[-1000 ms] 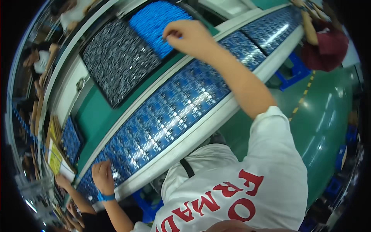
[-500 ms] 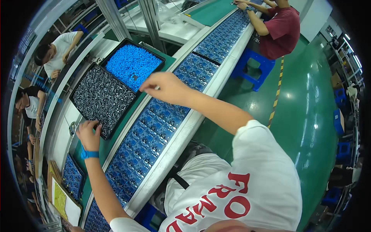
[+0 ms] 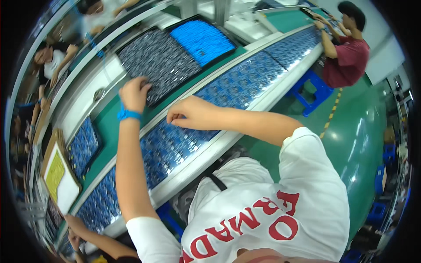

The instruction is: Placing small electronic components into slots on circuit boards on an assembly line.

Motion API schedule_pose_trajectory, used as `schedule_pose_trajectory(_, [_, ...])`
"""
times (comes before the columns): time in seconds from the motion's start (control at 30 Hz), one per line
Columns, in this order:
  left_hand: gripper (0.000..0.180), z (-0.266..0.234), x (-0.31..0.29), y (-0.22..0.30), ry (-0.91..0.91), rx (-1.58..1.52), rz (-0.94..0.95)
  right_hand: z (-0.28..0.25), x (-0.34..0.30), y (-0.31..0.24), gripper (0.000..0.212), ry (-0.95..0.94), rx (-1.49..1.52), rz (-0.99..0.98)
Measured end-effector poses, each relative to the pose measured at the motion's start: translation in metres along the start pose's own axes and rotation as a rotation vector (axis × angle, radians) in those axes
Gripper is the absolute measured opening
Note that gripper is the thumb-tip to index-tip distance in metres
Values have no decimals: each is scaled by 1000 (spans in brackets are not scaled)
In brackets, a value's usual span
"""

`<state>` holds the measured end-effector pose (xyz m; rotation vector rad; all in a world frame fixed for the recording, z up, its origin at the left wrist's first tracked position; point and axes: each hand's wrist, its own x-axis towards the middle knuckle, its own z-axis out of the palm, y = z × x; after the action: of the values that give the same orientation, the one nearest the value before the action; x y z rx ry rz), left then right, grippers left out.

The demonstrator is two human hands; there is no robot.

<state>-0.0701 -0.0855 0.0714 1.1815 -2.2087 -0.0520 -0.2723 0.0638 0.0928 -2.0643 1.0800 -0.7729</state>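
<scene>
My left hand, with a blue band on its wrist, is at the near corner of a black tray of small dark cylindrical parts. Its fingers are bent toward the thumb; whatever they hold is too small to make out. Over the row of blue circuit boards, my right hand hangs with fingers curled in a pinch, their contents hidden. Beyond the dark parts, a second black tray holds bright blue small parts. Motion blurs the boards and the parts.
A pale rail edges the board line. To the left lie a stack of blue boards and a white panel with a yellow patch. A co-worker's hand reaches in at lower left. A person in dark red works far right beside a blue stool.
The whole view has shifted, with the trays now higher and further right. My right hand has drawn back from the blue-parts tray to above the boards. A co-worker's arm now shows at lower left.
</scene>
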Motion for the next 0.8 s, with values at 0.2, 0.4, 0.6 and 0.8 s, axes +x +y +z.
schedule_pose_trajectory(0.2, [14, -63, -33, 18, -83, -99, -30, 10, 25, -3, 13, -32, -228, -161])
schedule_pose_trajectory(0.4, [17, -113, -107, 12, -266, -244, -204, 30, 54, 1, 12, -112, -257, -100])
schedule_pose_trajectory(0.6, [16, -118, -131, 14, -293, -330, -269, 48, 68, 7, 9, -135, -486, -179])
schedule_pose_trajectory(0.8, [17, -104, -135, 12, -371, -391, -277, 47, 69, 11, 8, -178, -518, -189])
